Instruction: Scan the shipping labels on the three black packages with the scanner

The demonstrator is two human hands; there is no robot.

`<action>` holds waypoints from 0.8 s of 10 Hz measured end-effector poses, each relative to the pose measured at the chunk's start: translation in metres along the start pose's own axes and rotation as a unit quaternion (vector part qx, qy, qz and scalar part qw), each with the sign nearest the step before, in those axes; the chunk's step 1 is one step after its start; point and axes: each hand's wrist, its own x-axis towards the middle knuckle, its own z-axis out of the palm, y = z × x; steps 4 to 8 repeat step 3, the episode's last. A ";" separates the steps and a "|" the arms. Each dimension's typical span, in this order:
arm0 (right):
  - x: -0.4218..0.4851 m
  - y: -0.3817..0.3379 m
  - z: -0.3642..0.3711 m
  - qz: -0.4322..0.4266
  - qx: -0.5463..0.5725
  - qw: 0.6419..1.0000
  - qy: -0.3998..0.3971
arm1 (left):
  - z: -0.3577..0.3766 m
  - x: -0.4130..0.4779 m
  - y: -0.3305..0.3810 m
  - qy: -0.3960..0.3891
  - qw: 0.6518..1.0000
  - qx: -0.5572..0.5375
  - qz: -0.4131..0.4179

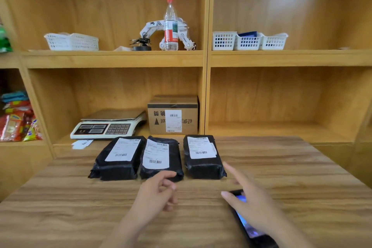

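Parcel counter: weighing scale (108, 125), labelled carton (173, 116), wooden shelving (207, 58).

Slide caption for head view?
Right hand over scanner; left hand near three black packages.

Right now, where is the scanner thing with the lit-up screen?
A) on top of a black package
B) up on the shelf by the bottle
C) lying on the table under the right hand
C: the scanner lies flat on the table, right hand open above it.
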 end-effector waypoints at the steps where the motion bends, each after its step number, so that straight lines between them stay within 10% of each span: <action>1: -0.006 -0.043 -0.037 -0.146 0.147 0.976 0.071 | -0.006 0.001 0.016 -0.005 1.000 -0.011 0.016; 3: -0.037 -0.139 -0.119 -0.404 0.261 0.868 0.127 | -0.018 0.006 0.056 -0.003 0.998 -0.015 0.054; 8: -0.037 -0.139 -0.119 -0.404 0.261 0.868 0.127 | -0.018 0.006 0.056 -0.003 0.998 -0.015 0.054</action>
